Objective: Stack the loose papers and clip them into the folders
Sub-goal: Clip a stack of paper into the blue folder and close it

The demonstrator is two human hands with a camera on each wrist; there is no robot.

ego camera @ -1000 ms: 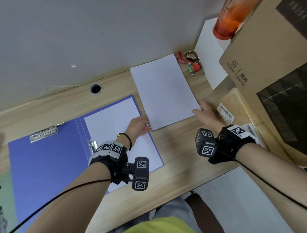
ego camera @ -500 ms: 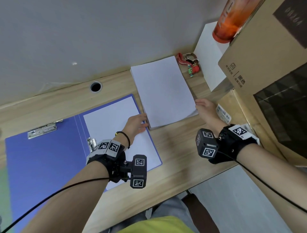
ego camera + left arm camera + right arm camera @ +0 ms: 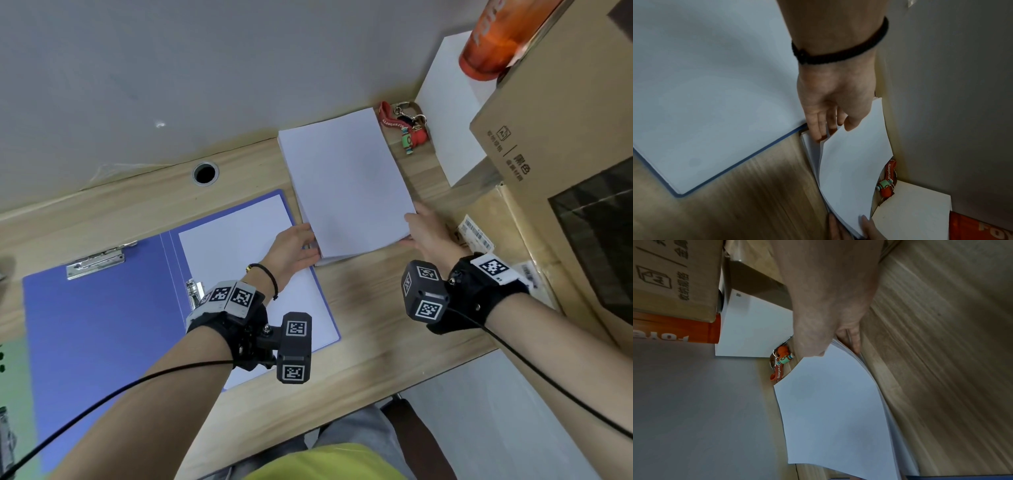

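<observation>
A stack of white papers point(image 3: 346, 185) lies on the wooden desk, right of an open blue folder point(image 3: 102, 325). My left hand point(image 3: 313, 245) pinches the stack's near left corner, thumb on top and fingers under the upper sheets point(image 3: 855, 162). At the near right corner my right hand point(image 3: 409, 229) grips it, thumb above and fingers point(image 3: 856, 344) beneath. The near edge is raised and bowed, and a few sheets stay flat below. A white sheet point(image 3: 239, 246) lies on the folder's right half. One metal clip point(image 3: 96, 262) sits on the left half and another point(image 3: 193, 293) at the spine.
A red keychain point(image 3: 407, 132) lies just beyond the stack's far right corner. A white box point(image 3: 448, 113), an orange bottle point(image 3: 493, 37) and a large cardboard box point(image 3: 555, 120) crowd the right side. A cable hole point(image 3: 205, 173) sits by the grey wall.
Both hands have closed on the stack's near corners. Its near edge has come up off the desk, with the upper sheets parted from the lowest ones.
</observation>
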